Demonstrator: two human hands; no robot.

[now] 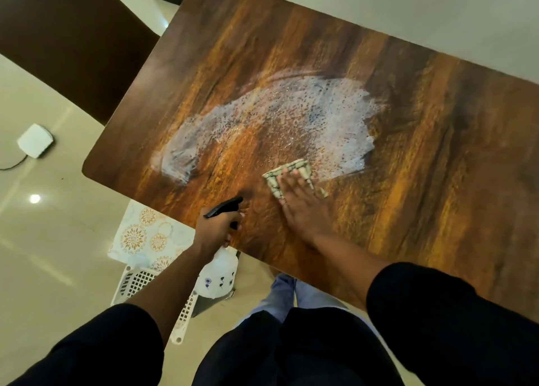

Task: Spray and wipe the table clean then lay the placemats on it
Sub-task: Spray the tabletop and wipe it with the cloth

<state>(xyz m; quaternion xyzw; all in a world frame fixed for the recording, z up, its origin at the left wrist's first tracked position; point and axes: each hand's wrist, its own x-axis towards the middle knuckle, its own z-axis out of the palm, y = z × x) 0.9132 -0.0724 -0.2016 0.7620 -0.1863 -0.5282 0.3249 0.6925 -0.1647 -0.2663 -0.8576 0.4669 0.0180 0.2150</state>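
Pressing flat on a checked cloth (294, 178), the right hand (303, 207) keeps its fingers straight and spread, holding the cloth against the counter (437, 158) at the near edge of a broad, speckled white patch of foam (291, 123). The foam runs in a curved smear across the middle of the dark, streaky wood-grain top, with brush-like trails at its left and right ends. The left hand (217, 229) is curled round the neck of a spray bottle (218, 274), whose black nozzle points over the near edge of the counter while its white body hangs below that edge. Around the foam the wooden top lies bare out to its rounded left corner and far right side. Below the near-left edge, a patterned placemat (143, 234) with orange floral rings rests on a white lattice basket (137, 283) on the pale tiled floor (52, 254). A dark chair (67, 41) stands close to the far-left corner of the counter, and a small white box (35, 140) with a cord sits on the floor well apart from it.
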